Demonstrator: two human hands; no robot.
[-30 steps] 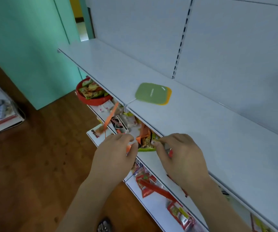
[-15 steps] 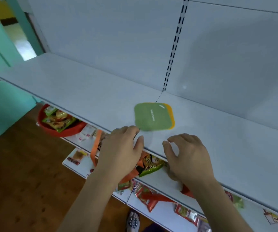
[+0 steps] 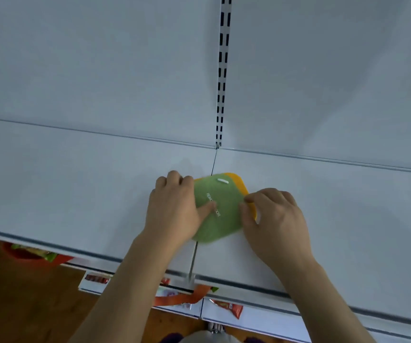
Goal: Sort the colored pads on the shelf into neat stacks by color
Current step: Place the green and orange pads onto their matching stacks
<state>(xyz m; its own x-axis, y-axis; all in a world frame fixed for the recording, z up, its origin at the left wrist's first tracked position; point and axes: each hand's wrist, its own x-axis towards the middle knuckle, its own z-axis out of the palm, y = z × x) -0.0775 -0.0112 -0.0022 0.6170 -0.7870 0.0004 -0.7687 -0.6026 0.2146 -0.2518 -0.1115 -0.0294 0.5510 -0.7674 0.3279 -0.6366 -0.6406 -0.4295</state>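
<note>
Green rounded-square felt-like pad point(image 3: 220, 214), matte, white lettering and a small white slot mark on top. It lies skewed on a yellow-orange pad point(image 3: 243, 185) of the same rounded shape; only the lower pad's far and right margins show. Both sit mid-depth on the white metal shelf point(image 3: 75, 194), straddling the seam between two shelf panels, below the slotted upright.

Left hand point(image 3: 174, 214): fingers curled at the stack's left edge, thumb pressed flat on the green face, pinning it. Right hand point(image 3: 273, 219): fingertips pinching at the right edge, where green meets yellow-orange; which layer it has, cannot tell.

Step in hand, by my reading: separating the two colours. Next move likely calls for peeling one thin, limp layer off while holding the other down, then laying it apart on bare shelf.
</note>
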